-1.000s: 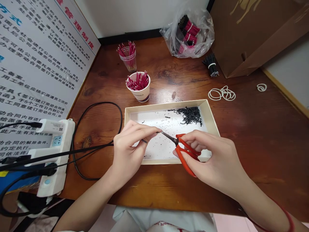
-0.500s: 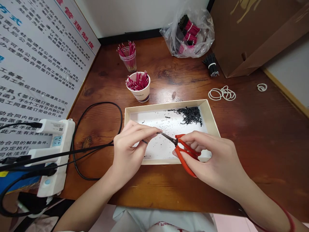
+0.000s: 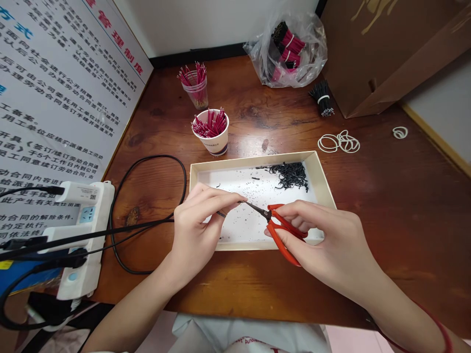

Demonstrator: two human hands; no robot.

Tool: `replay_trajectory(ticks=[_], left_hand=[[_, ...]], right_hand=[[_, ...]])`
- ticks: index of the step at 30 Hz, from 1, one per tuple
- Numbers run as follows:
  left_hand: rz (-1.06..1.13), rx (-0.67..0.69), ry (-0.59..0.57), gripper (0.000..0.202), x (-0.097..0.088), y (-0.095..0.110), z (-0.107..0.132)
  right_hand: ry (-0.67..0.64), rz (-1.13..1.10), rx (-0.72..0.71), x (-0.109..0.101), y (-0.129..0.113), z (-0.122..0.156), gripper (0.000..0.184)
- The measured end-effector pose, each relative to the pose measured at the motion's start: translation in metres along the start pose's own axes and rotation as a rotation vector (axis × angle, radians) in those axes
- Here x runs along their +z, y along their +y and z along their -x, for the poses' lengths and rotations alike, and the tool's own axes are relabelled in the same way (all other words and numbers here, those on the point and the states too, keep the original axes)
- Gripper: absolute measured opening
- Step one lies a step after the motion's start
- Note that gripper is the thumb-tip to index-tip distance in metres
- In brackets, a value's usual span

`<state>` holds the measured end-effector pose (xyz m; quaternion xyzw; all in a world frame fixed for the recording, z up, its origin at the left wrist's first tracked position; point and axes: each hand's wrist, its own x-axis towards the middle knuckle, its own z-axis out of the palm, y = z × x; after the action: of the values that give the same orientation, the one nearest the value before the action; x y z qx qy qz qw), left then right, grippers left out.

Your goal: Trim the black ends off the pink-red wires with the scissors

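Observation:
My left hand is closed in a pinch over the shallow cardboard box. A thin black wire shows between its fingers, most of it hidden. My right hand is closed around red-handled scissors. Their narrow dark blades point left, and the tips meet the end of my left fingertips. Inside the box, a heap of short black wire pieces lies at the far right corner, and tiny dark clippings are scattered across the white bottom.
Behind the box stand a paper cup and a plastic cup, both with pink wires. A clear bag, a black wire bundle and white rubber bands lie farther right. A power strip with cables is at left.
The scissors' handles have come slightly closer together, with the lower one shifting up a little. My left hand stays almost still.

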<state>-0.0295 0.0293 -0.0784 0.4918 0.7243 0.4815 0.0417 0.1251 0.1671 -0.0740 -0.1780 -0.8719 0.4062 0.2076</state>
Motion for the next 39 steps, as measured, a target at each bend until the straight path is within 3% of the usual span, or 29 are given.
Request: replay_trajectory(ticks=[39], left_hand=[[0.000, 0.011, -0.015, 0.043, -0.0005, -0.0010, 0.0004]], right_hand=[[0.009, 0.004, 0.017, -0.0013, -0.0030, -0.0009, 0.012]])
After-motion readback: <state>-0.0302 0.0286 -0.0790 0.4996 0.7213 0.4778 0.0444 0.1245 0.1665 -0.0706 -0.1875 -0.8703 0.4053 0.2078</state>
